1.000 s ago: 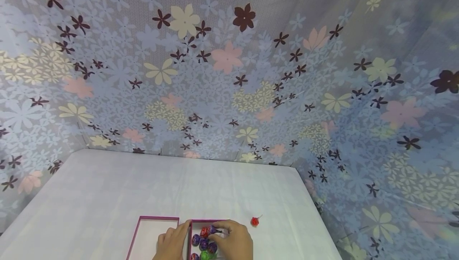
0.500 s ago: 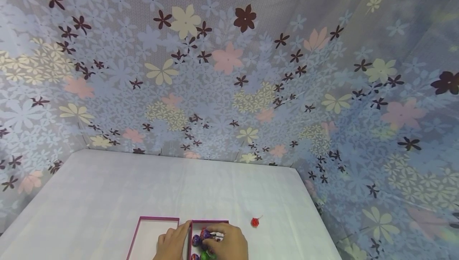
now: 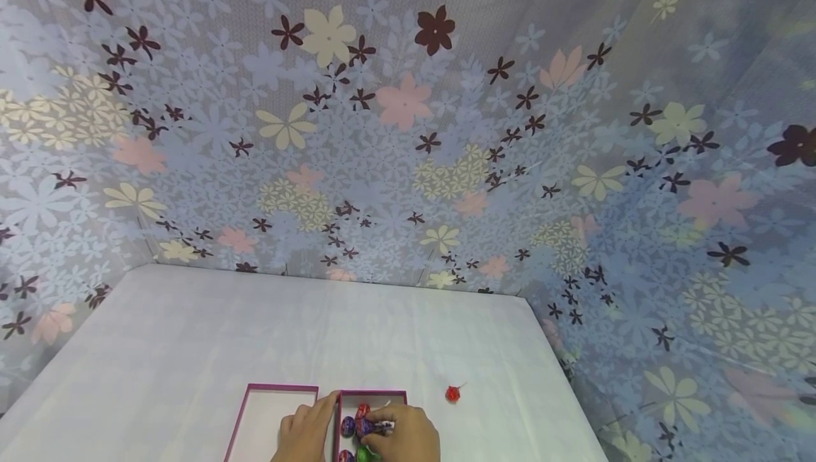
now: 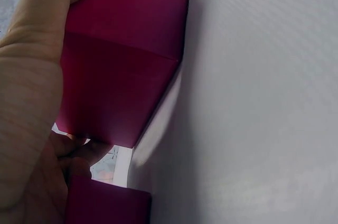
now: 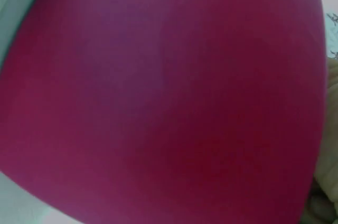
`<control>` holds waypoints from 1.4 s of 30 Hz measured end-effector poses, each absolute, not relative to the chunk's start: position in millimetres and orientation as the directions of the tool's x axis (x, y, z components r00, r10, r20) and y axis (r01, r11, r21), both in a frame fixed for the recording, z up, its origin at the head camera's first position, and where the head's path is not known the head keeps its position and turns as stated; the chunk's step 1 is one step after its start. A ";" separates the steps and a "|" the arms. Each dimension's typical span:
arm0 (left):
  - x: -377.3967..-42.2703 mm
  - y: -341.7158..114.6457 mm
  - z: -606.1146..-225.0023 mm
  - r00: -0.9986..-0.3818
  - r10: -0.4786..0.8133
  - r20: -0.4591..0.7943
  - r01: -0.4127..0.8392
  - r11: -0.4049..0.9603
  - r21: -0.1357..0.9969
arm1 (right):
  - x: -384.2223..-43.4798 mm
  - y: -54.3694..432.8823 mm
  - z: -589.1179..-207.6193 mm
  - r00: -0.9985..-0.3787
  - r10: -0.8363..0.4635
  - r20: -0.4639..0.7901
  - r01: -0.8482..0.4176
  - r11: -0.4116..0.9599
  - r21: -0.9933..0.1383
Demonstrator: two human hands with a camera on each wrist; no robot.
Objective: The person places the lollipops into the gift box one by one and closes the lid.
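In the head view, my right hand (image 3: 411, 435) is inside the right-hand magenta-rimmed box (image 3: 372, 392). Its thumb and fingers pinch a purple-wrapped lollipop (image 3: 364, 427) by the stick, head pointing left. Around it lie a red lollipop (image 3: 363, 409), a green one (image 3: 364, 453) and other purple ones (image 3: 347, 426); my hand covers part of the box. My left hand (image 3: 307, 430) grips this box by its left side, index finger along the wall. The left wrist view shows the thumb and fingers on two sides of the magenta box (image 4: 113, 84).
To the left stands a second magenta-rimmed box part (image 3: 280, 387) with a white inside. A lone red lollipop (image 3: 452, 395) lies on the white table (image 3: 306, 334) right of the boxes. A flowered cloth (image 3: 382, 164) hangs behind and beside the table.
My right hand has moved left and then nearer to me inside the box, bringing the purple lollipop below the red one. The left hand has stayed in place.
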State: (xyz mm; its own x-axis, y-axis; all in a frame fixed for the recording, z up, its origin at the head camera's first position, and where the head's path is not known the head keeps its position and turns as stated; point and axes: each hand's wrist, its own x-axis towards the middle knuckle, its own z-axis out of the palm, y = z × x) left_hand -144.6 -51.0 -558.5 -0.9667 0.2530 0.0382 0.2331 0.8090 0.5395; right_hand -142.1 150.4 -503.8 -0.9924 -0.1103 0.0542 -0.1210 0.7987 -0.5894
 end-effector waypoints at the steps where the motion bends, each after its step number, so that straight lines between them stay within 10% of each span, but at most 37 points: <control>1: -144.7 -51.1 -558.5 -0.966 0.254 0.037 0.233 0.808 0.541 | -142.2 150.7 -504.6 -0.992 -0.113 0.050 -0.121 0.797 -0.592; 42: -145.5 -51.0 -558.5 -0.962 0.268 0.041 0.243 0.787 0.566 | -141.3 146.3 -500.6 -0.987 -0.155 0.033 -0.151 0.854 -0.497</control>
State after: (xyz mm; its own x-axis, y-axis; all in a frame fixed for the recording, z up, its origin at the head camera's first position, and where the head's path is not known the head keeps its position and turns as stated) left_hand -145.5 -51.0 -558.5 -0.9625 0.2682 0.0409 0.2435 0.7875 0.5662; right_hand -141.3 146.3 -500.6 -0.9874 -0.1549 0.0331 -0.1507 0.8543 -0.4974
